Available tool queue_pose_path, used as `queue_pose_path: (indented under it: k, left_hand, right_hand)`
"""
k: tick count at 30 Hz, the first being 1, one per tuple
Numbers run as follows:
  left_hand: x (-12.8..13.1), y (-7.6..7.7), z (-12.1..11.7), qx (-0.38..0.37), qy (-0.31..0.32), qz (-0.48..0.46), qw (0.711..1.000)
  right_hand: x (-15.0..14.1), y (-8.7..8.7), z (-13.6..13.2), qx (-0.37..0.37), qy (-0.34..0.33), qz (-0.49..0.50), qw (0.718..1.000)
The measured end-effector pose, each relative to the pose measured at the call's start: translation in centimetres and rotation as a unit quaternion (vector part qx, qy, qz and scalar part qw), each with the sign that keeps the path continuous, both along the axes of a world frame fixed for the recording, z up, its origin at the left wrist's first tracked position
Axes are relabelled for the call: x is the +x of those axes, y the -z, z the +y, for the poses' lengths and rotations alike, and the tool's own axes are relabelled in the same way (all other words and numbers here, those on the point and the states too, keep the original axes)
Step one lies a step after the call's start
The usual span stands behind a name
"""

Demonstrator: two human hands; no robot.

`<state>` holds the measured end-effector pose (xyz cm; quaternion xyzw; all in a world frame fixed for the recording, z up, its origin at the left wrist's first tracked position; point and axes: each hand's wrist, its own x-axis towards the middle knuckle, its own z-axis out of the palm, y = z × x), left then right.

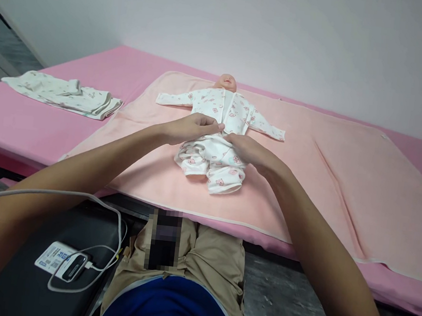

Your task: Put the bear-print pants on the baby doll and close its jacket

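Observation:
A baby doll (226, 82) lies on its back, head toward the wall. It wears a white long-sleeved baby top (211, 103) with small pink prints, its sleeves spread to both sides. Matching baby pants (221, 154) cover the lower body, their legs bunched and pointing toward me. My left hand (193, 127) is closed at the waist, its fingertips where the top's hem meets the waistband. From the other side, my right hand (247, 149) grips the waistband, thumb on top and the other fingers mostly hidden by the hand and cloth.
The doll lies on a peach blanket (287, 186) over a pink padded table (103, 69). Folded printed cloth (67, 93) rests at the left. Below the table edge, a white cable (97, 198) runs to a small device (74, 267) on a dark surface. A wall stands behind.

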<state>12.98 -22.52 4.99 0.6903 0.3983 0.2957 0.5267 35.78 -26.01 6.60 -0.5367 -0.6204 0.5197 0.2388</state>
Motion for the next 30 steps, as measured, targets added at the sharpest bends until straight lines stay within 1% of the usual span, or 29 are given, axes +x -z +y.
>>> queue_pose_path:
  k: [2,4,6,8,10,12,14,15,16,18,19,20,21,22,23,25,26,28,30]
  left_hand:
    - [-0.3,0.1,0.3,-0.031,-0.002,-0.03,0.999]
    - [-0.6,0.0,0.7,-0.069,0.006,-0.05,0.996]
    - [-0.8,-0.2,1.2,-0.091,0.015,-0.06,0.994]
    - [-1.4,-0.4,1.8,-0.085,0.03,-0.049,0.995]
    - [-2.3,-0.2,2.2,-0.055,0.031,-0.021,0.998]
    - [-3.5,0.6,2.2,-0.028,0.018,0.006,0.999]
    - [-4.5,2.1,1.9,-0.023,-0.002,0.01,1.0]
    - [-4.9,3.0,1.7,-0.028,-0.016,0.004,0.999]
    - [-5.0,4.0,1.4,-0.036,-0.033,-0.009,0.999]
    - [-4.7,5.7,1.0,-0.059,-0.078,-0.064,0.993]
    - [-4.3,6.2,0.8,-0.075,-0.102,-0.105,0.986]
    - [-3.8,6.5,0.7,-0.094,-0.117,-0.153,0.977]
    - [-3.3,6.6,0.6,-0.119,-0.119,-0.201,0.965]
    - [-2.8,6.5,0.5,-0.151,-0.105,-0.244,0.952]
    - [-2.4,6.2,0.4,-0.183,-0.081,-0.278,0.94]
    - [-1.8,5.6,0.4,-0.231,-0.03,-0.319,0.919]
    - [-1.8,5.4,0.4,-0.239,-0.02,-0.329,0.913]
    - [-1.9,5.2,0.4,-0.232,-0.039,-0.336,0.912]
    - [-2.2,5.3,0.6,-0.218,-0.08,-0.33,0.915]
  right_hand:
    - [0.0,-0.1,0.2,-0.026,-0.002,0.101,0.995]
    - [0.0,-0.1,0.5,-0.037,-0.018,0.198,0.979]
    - [0.2,0.0,0.9,-0.036,-0.039,0.242,0.969]
    - [0.7,0.3,1.4,-0.008,-0.053,0.221,0.974]
    - [1.6,0.9,1.7,0.067,-0.049,0.15,0.985]
    - [2.7,2.0,1.9,0.144,-0.028,0.065,0.987]
    - [3.5,3.7,1.9,0.181,0.005,0.011,0.983]
    - [3.7,4.6,1.8,0.179,0.022,0.009,0.984]
    - [3.6,5.5,1.7,0.166,0.04,0.027,0.985]
    - [2.8,6.9,1.5,0.11,0.067,0.113,0.985]
    - [2.2,7.3,1.5,0.073,0.07,0.168,0.981]
    - [1.5,7.5,1.5,0.039,0.067,0.219,0.973]
    - [0.9,7.6,1.6,0.014,0.059,0.259,0.964]
    - [0.4,7.4,1.8,0.002,0.049,0.287,0.957]
    - [0.0,7.2,2.1,0.005,0.042,0.305,0.951]
    - [-0.1,6.8,2.9,0.057,0.038,0.31,0.948]
    - [0.1,6.6,3.3,0.096,0.034,0.295,0.95]
    - [0.7,6.4,4.0,0.174,0.023,0.246,0.953]
    - [1.2,6.3,4.3,0.223,0.023,0.203,0.953]
